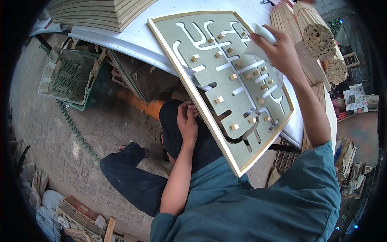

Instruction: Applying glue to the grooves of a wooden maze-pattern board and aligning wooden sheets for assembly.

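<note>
A grey slotted board (225,82) in a pale wooden frame lies aslant, its near end jutting past the table edge towards my body. Several small wooden blocks (233,76) stand scattered over its face, beside branching cut-out channels. Above the board's far right part, my right hand (278,46) is closed round a white, soft-looking object (264,35), whose pale lower part hangs over the board; its kind is unclear. My left hand (188,123) is closed beside the frame's left rail, fingertips partly hidden, so what it holds, if anything, cannot be made out.
The white table (137,40) bears stacked wooden strips (94,14) at far left and bundled sticks (320,42) at far right. A plastic crate (69,76) stands left, near a coiled green hose (76,131) on the paved floor. Bags and scrap wood (74,211) lie lower left.
</note>
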